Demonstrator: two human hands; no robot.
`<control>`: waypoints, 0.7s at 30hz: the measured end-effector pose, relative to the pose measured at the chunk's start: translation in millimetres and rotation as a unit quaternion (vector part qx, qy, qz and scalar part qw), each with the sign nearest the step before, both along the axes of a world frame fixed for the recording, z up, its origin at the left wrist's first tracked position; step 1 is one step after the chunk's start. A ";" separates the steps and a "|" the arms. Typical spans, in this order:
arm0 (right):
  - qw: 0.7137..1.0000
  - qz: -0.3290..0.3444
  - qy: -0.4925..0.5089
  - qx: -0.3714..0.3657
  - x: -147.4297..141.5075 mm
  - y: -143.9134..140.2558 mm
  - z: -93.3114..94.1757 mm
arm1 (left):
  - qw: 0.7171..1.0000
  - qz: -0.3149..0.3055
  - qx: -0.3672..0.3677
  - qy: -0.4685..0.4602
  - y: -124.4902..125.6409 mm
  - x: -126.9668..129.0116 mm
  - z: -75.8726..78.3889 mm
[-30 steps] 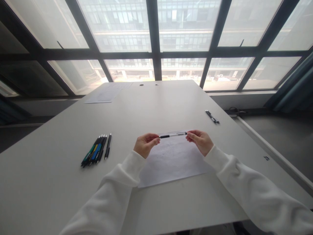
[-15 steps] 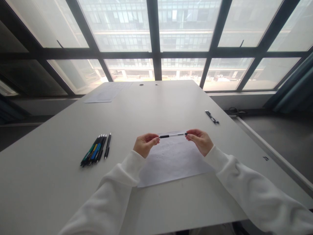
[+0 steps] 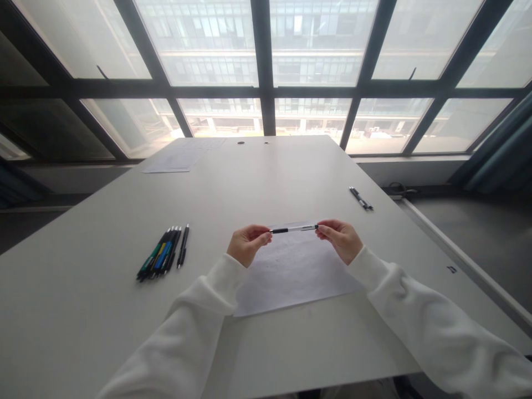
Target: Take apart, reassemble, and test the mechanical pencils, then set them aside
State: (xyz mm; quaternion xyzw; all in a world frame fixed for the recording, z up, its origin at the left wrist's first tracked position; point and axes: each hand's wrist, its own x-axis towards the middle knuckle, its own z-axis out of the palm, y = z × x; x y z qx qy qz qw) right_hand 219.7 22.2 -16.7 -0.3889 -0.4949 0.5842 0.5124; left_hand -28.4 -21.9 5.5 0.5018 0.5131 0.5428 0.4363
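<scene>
A clear-barrelled pen with a black grip is stretched level between my two hands. My left hand pinches its tip end, where the black grip lies. The other end sits between the thumb and fingers of my right hand. Below the pen and both hands, a white sheet of paper with faint marks lies on the table. To the left, several pens are bunched side by side, some with green, yellow and blue parts. A single black pen rests just right of that bunch.
The white table reaches to the windows. Toward its right edge lie black-and-clear pens, and a small dark piece is nearer me. More paper lies at the far left. A small round dark disc sits at the far end.
Both hands keep their hold on the pen in the same place. The clear barrel appears slightly turned, and the view has shifted a little.
</scene>
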 end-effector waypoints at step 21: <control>0.999 -0.005 -0.027 0.020 0.2 -0.9 1.6 | 1.000 -0.004 -0.006 0.028 -0.3 -1.8 -1.6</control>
